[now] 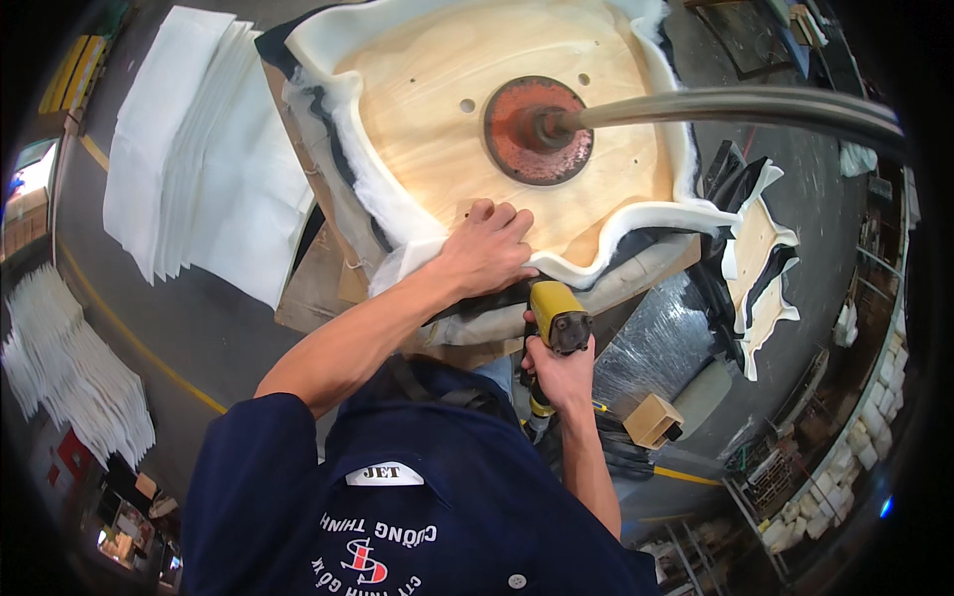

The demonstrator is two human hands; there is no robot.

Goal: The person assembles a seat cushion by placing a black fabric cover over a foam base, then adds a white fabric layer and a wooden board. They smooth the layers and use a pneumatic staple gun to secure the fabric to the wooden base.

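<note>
A pale plywood seat panel (417, 109) lies in front of me, ringed by white foam padding (383, 194) and dark cover fabric (343, 139). My left hand (489, 250) is at the panel's near edge, its fingers curled over the padding and dark fabric there. A yellow and black pneumatic staple gun (558, 310) is in my right hand (562, 370), which wraps round its handle. The gun's head is close to the near edge, just right of my left hand. Its nose is hidden. A red round press disc (540, 129) rests on the panel's middle.
From the right a curved metal arm (735, 103) reaches the disc. Stacks of white sheets (199, 149) stand at left, with more sheets (75, 368) below them. Another padded panel (763, 268) is at right. An open cardboard box (653, 421) sits near my right forearm.
</note>
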